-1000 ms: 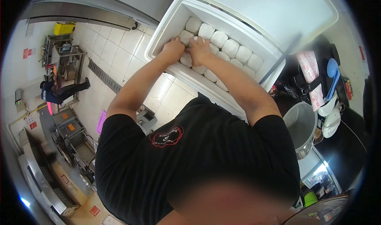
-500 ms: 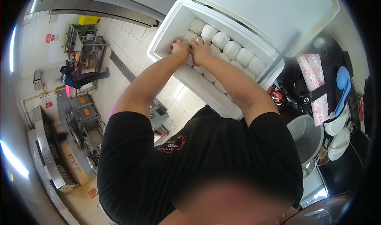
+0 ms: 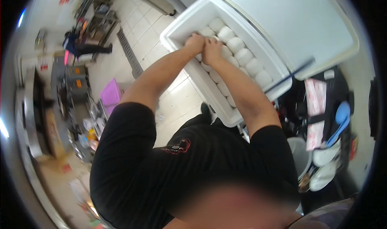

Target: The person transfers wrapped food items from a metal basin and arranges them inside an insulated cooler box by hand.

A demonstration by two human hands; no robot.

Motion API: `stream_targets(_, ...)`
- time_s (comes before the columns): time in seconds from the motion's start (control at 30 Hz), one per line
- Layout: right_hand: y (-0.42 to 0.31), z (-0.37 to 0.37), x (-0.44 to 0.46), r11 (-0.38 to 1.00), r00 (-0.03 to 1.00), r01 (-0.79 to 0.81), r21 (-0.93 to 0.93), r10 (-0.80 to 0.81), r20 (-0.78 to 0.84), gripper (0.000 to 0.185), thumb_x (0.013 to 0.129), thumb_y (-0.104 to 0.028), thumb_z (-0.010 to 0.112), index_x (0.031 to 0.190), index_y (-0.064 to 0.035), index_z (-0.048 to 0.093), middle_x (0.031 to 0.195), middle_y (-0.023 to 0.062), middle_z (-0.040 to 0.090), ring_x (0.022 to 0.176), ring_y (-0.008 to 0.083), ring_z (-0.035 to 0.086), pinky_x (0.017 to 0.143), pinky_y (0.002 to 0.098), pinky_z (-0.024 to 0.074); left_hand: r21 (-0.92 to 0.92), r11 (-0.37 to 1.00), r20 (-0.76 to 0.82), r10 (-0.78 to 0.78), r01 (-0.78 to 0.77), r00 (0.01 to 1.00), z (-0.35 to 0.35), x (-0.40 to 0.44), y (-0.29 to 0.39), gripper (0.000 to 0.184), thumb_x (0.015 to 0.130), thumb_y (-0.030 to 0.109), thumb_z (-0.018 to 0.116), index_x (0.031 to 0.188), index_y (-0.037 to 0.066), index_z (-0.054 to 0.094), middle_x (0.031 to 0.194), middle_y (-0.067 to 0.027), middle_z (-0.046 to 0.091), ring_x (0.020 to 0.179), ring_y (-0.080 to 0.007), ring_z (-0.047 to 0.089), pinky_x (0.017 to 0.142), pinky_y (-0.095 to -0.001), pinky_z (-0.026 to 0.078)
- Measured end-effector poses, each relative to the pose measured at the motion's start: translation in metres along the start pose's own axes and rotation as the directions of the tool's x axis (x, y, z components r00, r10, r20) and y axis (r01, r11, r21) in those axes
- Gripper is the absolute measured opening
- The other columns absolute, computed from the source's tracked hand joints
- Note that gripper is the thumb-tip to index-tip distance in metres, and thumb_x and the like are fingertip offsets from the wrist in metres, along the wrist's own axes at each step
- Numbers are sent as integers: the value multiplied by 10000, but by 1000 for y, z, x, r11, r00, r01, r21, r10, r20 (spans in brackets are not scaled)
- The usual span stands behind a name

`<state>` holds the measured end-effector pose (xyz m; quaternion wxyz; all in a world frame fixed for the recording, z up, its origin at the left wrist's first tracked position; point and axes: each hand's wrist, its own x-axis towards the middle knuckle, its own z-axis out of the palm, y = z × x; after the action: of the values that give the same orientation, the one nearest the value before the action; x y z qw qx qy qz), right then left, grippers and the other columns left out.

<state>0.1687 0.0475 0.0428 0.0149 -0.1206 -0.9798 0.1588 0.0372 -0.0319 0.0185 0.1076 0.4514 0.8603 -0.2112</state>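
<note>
A white insulated box (image 3: 192, 75) holds several round, white dough balls (image 3: 244, 57) packed in rows. Both hands are inside it at the far left end, side by side and touching. My left hand (image 3: 195, 42) is closed, its fingers curled down over the dough. Close against it, my right hand (image 3: 212, 50) bends its fingers over a dough ball at the same spot. The fingertips and most of the dough beneath them are hidden by the hands.
The box's white lid (image 3: 290, 27) stands open behind. At right are a blue ladle (image 3: 341, 118), pink-and-white packets (image 3: 315, 98) and a tub (image 3: 299, 156). A person (image 3: 76, 46) works far left, near a floor drain (image 3: 129, 53). A purple container (image 3: 111, 93) is left of my arm.
The camera view has shifted, bringing the purple container into sight. My hands stay at the same end of the box, now closer together with the fingers more curled.
</note>
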Motion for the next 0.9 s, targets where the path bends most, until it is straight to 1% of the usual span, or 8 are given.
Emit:
stream_targets(0.3,47,26,14,826,849,490,-279,-524,-61,478,982,-322,594,1413,-115,579,1422,144,603,1275,366,581,1075,427,456,-541,829,-323,-48,-142,945,-51,-27,16,182,808,287,722,875,132,788,843,-125,754,796,-336,731,697,-489,584)
stream_targets(0.37,68,29,24,986,982,141,88,-150,117,449,981,-333,608,1330,-52,642,1304,214,662,1214,418,609,1045,436,480,-466,695,-811,-88,-547,579,-79,-119,15,296,814,303,734,1014,86,751,862,-161,731,844,-373,719,725,-492,559)
stream_targets(0.5,80,-88,46,985,978,153,-86,-138,159,450,978,-339,620,1282,-10,662,1234,243,685,1166,414,634,1005,445,503,-643,197,-747,-370,-740,552,-50,-469,-38,236,1025,188,595,1105,-10,696,942,-156,730,819,-285,691,734,-364,540)
stream_targets(0.57,31,-155,37,969,992,126,-211,-124,26,454,977,-342,626,1258,11,672,1198,257,696,1142,412,646,986,450,514,-816,-15,-441,-630,-577,639,77,-566,-38,295,1021,232,608,1175,-7,686,1058,-175,738,949,-286,705,824,-364,552)
stream_targets(0.67,-158,-165,-21,990,990,141,12,-141,1,505,985,-393,635,1240,43,650,1121,213,695,996,296,661,858,396,534,-918,-128,321,-792,375,518,263,-712,-24,395,881,324,713,1180,66,707,1148,-225,706,1068,-376,678,970,-468,519)
stream_targets(0.77,-318,-88,-47,781,836,239,577,-468,287,513,1011,-454,582,1385,-102,580,1071,77,643,859,200,638,725,357,521,-851,-494,517,-848,182,116,314,-843,-27,339,902,333,718,1111,66,717,1029,-152,746,990,-318,712,885,-431,554)
stream_targets(0.8,-404,-49,-82,844,717,-175,506,-243,654,545,1023,-500,526,1459,-171,519,1163,72,615,943,210,626,730,380,518,-847,-503,523,-847,173,99,331,-875,-40,339,902,333,718,1111,66,717,1029,-152,746,990,-318,712,885,-431,554)
stream_targets(0.9,-510,141,-175,972,132,95,213,-225,966,886,982,-708,441,1654,-233,113,1689,114,201,1528,344,260,1113,617,388,-840,-542,539,-839,27,-76,371,-944,-41,364,925,373,688,1098,54,718,1039,-158,756,993,-333,717,880,-407,554)
